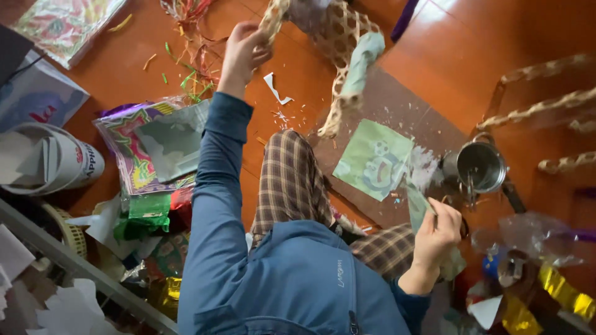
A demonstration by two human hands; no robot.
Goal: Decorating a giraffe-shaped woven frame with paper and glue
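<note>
My left hand (243, 51) reaches out over the orange floor and grips one leg of a spotted cream-and-brown animal figure (338, 31). Another leg of the figure is wrapped in pale green paper (361, 61). My right hand (436, 232) is near my plaid-trousered knee and is closed on a strip of green paper (417, 208). A square sheet of green patterned paper (374, 159) lies on a brown cardboard sheet (397, 102) between my hands.
A small metal cup (482, 166) stands just beyond my right hand. Colourful wrapping papers (146, 149) and a white paper roll (53, 162) are heaped at the left. Gold foil (562, 294) and plastic lie at the right. Paper scraps (274, 88) dot the floor.
</note>
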